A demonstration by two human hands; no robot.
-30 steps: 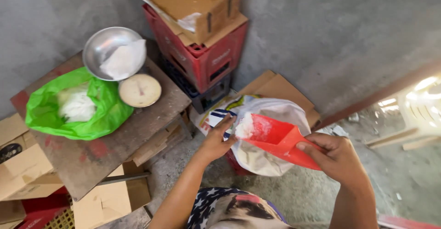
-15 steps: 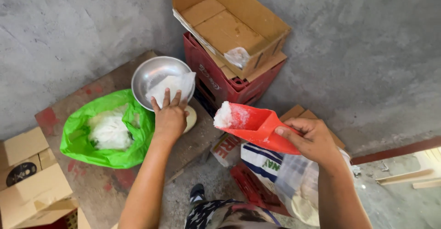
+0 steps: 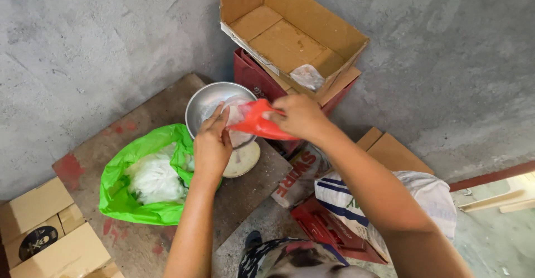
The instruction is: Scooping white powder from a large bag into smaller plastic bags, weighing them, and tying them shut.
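Observation:
My right hand (image 3: 301, 116) grips a red plastic scoop (image 3: 255, 123), tipped down toward a small clear plastic bag (image 3: 238, 115) in the metal bowl (image 3: 207, 102) of a weighing scale. My left hand (image 3: 212, 147) rests at the bowl's near rim and holds the bag's mouth. The scale's round white dial (image 3: 244, 161) shows under my hands. A green plastic bag (image 3: 120, 191) with white material inside lies on the wooden table (image 3: 156, 108), just left of my left hand.
An open cardboard box (image 3: 290, 35) sits on a red crate (image 3: 251, 77) behind the scale. A white woven sack (image 3: 345, 194) stands at lower right over another red crate (image 3: 317, 228). Cardboard boxes (image 3: 44, 228) sit at lower left. A grey concrete wall runs behind.
My right hand carried the filled red scoop from the white sack up and left to the scale bowl. My left hand left the sack and took hold of the clear bag in the bowl.

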